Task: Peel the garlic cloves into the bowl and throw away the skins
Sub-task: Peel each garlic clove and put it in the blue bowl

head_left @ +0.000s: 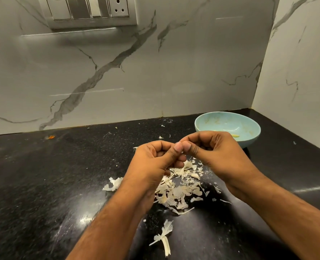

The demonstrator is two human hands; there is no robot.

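A garlic clove, almost wholly hidden, seems to be pinched between both thumbs and curled fingers, left hand [156, 158] and right hand [209, 150] pressed tip to tip, likely so the skin can be picked away. Loose skins [178, 188] are scattered below on the bench [43, 175], at six o'clock from the hands. At two o'clock, the bowl [228, 128] is seen holding a yellowish peeled piece.

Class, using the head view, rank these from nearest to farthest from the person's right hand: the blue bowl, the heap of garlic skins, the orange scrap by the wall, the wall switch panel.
From the right hand:
1. Heap of garlic skins, just below it.
2. Blue bowl, behind it to the right.
3. Orange scrap, far left on the counter.
4. Switch panel, high on the wall.
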